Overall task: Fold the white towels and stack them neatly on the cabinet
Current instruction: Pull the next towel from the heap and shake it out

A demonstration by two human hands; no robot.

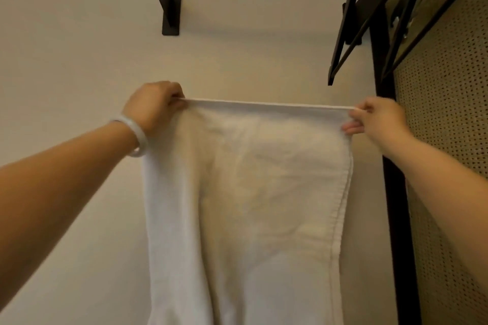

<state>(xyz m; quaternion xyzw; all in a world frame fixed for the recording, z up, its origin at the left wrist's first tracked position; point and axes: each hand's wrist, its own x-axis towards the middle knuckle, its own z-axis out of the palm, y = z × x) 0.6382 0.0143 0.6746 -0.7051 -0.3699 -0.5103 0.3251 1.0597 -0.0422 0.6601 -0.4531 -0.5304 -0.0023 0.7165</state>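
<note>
2 bare forearms reach forward. The left hand, a pale bangle on its wrist, grips the white towel by its top left corner; the right hand pinches the top right corner. The towel hangs taut between them, before the cream wall with its black bracket.

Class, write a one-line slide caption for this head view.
Left hand and right hand hold a white towel stretched by its top corners before a wall.
</note>
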